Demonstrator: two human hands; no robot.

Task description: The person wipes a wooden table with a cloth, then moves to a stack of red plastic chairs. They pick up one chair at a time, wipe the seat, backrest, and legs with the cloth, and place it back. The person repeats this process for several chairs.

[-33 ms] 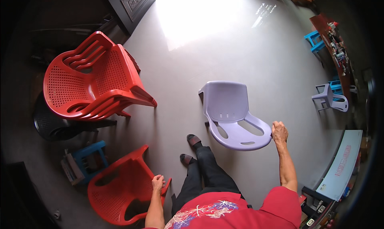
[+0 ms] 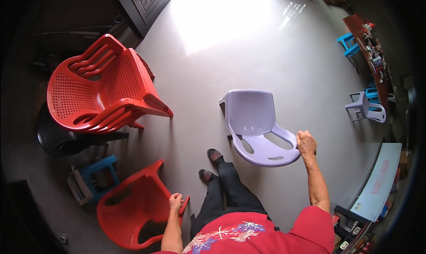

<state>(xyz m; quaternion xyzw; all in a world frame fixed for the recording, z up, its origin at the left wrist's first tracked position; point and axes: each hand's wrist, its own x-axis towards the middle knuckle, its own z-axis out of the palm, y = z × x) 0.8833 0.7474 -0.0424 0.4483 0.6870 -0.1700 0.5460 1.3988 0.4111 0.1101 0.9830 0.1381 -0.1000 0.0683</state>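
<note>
A lilac plastic chair (image 2: pixel 251 107) stands on the floor in front of me, its rounded backrest towards me. At the right end of that backrest is my right hand (image 2: pixel 307 143), its fingers closed over the rim. A small dark bit shows at the wrist side of this hand, too small to name. Low on the left, my left hand (image 2: pixel 176 201) is curled at the front edge of a red plastic armchair (image 2: pixel 128 218). What its fingers hold, if anything, is hidden.
Stacked red armchairs (image 2: pixel 100 87) stand at left, a black chair (image 2: pixel 60 138) under or behind them. Near them is a blue stool (image 2: pixel 100 174) with books (image 2: pixel 80 187). On the right are a cluttered table (image 2: pixel 370 54), a small lilac chair (image 2: pixel 364 108) and a pale box (image 2: pixel 377 181).
My right hand has shifted slightly left and up, from just beyond the lilac chair's backrest onto its rim. The chairs and my left hand stay in place.
</note>
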